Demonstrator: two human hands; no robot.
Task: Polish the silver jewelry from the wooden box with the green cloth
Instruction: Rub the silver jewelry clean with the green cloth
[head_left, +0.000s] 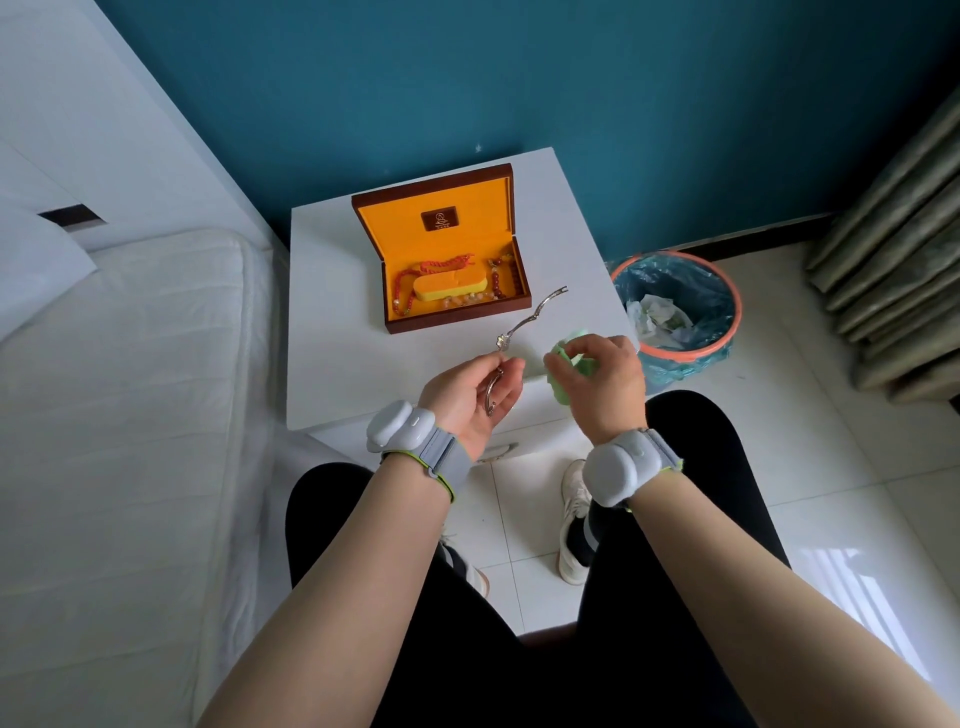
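Observation:
The wooden box (445, 319) stands open on the white bedside table (332, 291), its lining orange, with red and amber bead strings inside around an orange pad. My left hand (470, 392) holds a curved silver jewelry piece (492, 391) across its palm. A second long silver piece (530, 317) lies on the table between the box and my hands. My right hand (602, 379) is closed on the bunched green cloth (563, 364), a little to the right of the held piece and not touching it.
A bin (727, 332) with an orange rim and a blue bag stands on the tiled floor right of the table. A white bed (114, 415) lies on the left. Curtains (898, 270) hang at far right. My legs and shoes are below the table's front edge.

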